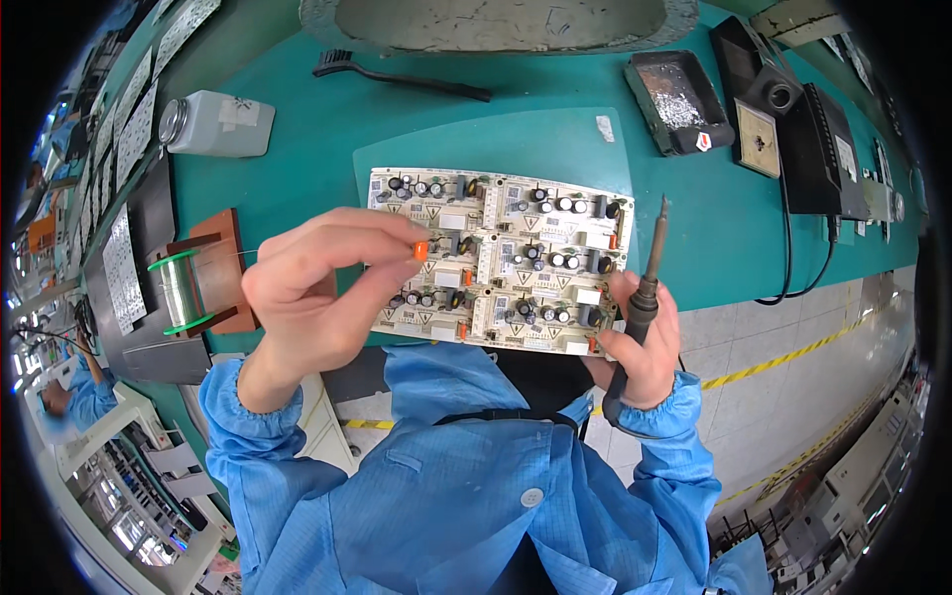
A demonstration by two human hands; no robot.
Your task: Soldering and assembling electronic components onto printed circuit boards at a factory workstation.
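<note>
Between the thumb and forefinger of my left hand point(322, 288) is a small orange component point(420, 251), held above the left half of a white circuit board panel point(501, 203). The panel carries rows of round capacitors, white blocks and a few orange parts like the one I hold. My right hand point(650, 347) is closed round the dark handle of a soldering iron point(650, 268), whose tip points up and away, past the panel's right edge. The fingers of that hand are close to the panel's near right corner; whether they touch it, I cannot tell.
A solder wire spool point(180, 291) on a brown stand is at left, below a white bottle point(220, 124). A black brush point(402, 77) lies at the back. On the right are a solder-scrap tray point(679, 99), an iron holder with sponge point(758, 139) and a black box point(833, 149) with cables.
</note>
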